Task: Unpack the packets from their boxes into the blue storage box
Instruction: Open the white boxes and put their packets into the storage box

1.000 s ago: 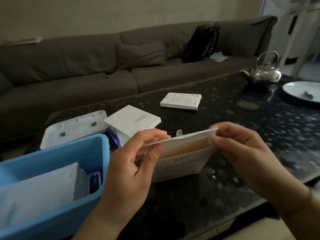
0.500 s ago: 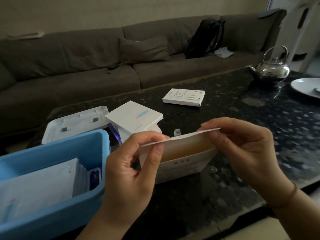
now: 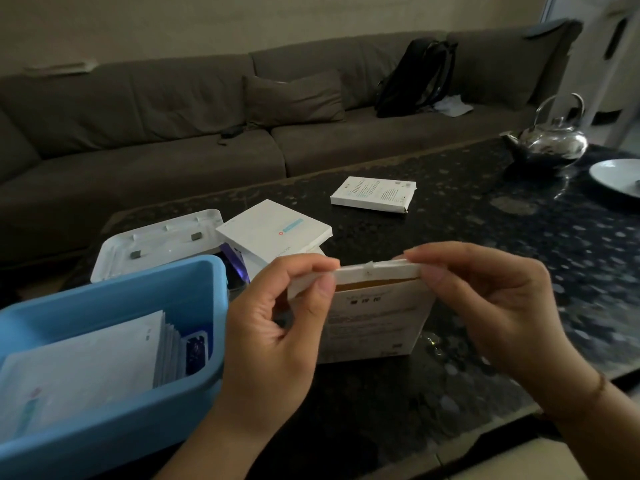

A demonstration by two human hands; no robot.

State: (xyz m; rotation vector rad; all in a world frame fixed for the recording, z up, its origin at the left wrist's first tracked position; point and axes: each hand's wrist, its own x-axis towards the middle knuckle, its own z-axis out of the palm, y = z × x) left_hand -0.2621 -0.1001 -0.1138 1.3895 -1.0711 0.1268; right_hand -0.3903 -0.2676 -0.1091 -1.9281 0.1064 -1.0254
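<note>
Box flap point(image 3: 375, 269) pinched between both hands' fingers point(image 3: 320, 285).

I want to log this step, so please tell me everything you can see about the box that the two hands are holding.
The box is white cardboard, thin-walled, with faint grey print on its front that is too blurred to read. It stands upright on the dark table, right of the blue storage box. Its top flap is lifted a little, showing a brown inside; no contents are visible. The left hand pinches the flap's left end and the right hand pinches its right end.
</note>
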